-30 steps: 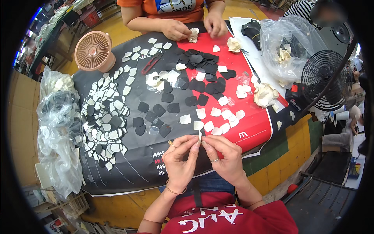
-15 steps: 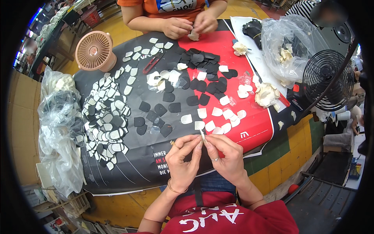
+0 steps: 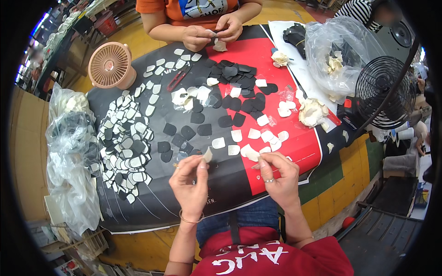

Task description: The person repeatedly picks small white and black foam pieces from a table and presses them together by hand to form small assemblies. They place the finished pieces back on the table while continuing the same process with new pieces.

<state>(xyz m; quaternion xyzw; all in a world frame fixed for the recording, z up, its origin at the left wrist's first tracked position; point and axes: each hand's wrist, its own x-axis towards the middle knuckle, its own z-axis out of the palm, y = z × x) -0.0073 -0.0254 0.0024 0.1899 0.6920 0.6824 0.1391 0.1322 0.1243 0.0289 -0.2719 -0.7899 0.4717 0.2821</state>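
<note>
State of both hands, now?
Left hand: closed in a pinch, holding a narrow cream piece.
Right hand: closed in a pinch, holding a wider cream piece.

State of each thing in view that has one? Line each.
Left hand: pinching a pale piece
Right hand: pinching another pale piece
White-and-black pile: loosely heaped
Black pieces: partly stacked, partly scattered
Red tool: lying on the black-and-red sheet
Peach fan: upright; running or not, unclear
Black fan: running or not, unclear
Right clear bag: crumpled, partly filled
</note>
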